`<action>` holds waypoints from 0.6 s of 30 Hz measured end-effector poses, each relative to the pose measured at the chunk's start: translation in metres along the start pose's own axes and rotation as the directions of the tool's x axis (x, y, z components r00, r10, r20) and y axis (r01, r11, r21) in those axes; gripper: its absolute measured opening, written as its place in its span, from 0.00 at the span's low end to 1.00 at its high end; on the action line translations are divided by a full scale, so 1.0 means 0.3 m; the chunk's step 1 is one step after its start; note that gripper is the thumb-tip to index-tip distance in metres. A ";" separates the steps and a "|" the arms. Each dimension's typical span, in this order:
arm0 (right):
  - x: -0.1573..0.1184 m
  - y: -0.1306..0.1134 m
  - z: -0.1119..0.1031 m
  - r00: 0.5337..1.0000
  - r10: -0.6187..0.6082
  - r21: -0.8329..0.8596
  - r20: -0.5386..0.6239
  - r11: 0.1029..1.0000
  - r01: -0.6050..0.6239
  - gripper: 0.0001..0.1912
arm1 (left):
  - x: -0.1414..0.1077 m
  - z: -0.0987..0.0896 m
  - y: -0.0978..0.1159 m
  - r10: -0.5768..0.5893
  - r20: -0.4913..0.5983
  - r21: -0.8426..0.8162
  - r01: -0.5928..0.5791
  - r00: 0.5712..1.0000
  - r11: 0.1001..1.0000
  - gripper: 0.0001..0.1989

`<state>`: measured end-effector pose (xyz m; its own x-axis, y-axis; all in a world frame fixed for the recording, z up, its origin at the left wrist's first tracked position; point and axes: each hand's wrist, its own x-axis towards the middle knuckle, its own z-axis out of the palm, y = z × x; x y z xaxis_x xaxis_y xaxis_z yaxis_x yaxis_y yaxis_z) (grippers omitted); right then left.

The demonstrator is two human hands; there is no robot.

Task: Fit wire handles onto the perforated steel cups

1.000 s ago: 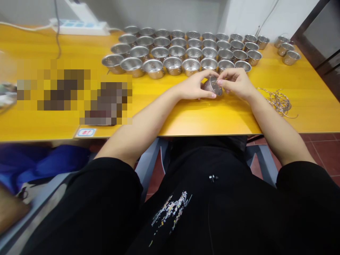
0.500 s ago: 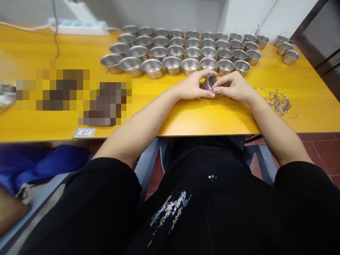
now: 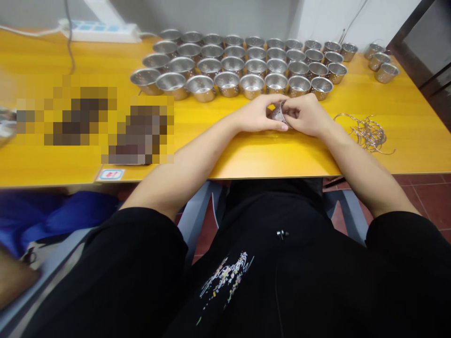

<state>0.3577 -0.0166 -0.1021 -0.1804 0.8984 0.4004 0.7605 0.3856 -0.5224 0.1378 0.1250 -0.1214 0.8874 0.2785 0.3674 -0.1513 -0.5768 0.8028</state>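
Just above the table near its front edge, a small perforated metal cup [image 3: 278, 113] is held tilted, its opening towards the right. My left hand [image 3: 259, 114] is closed round its left side, thumb below and fingers above. My right hand [image 3: 308, 115] covers the opening, its fingers curled at the rim and partly inside the cup. The right fingertips are mostly hidden, so I cannot tell whether they also hold a wire. A loose tangle of thin bent metal wires [image 3: 369, 134] lies right of my right hand.
Rows of similar metal cups [image 3: 227, 84] stand behind my hands on the yellow table [image 3: 268, 157]. Several more cups [image 3: 386, 73] are at the back right. A white power strip [image 3: 105, 32] lies at the back left. Blurred-out dark objects [image 3: 137, 134] and a small label [image 3: 112, 174] are on the left.
The cup has turned in my hands, so its open side faces more to the right. My right hand has rolled over the rim, fingers now curled further into the opening.
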 end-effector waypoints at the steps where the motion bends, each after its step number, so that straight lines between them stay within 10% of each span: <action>1: 0.002 0.003 0.002 1.000 0.001 -0.045 -0.018 0.999 -0.001 0.10 | -0.002 0.000 0.003 -0.001 -0.001 0.009 0.001 1.000 1.000 0.56; 11: 0.006 0.079 0.018 0.973 0.008 -0.164 -0.232 0.985 -0.047 0.20 | 0.009 -0.002 -0.013 -0.011 -0.036 0.036 0.012 0.999 0.999 0.55; 18: -0.003 0.045 -0.001 0.995 0.078 0.096 -0.055 0.993 -0.073 0.18 | 0.007 -0.008 -0.011 -0.018 -0.030 0.020 0.019 0.999 1.000 0.54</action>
<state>0.3684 -0.0122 -0.1093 -0.0858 0.9129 0.3990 0.7083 0.3375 -0.6199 0.1392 0.1294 -0.1221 0.8763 0.3120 0.3670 -0.1259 -0.5871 0.7997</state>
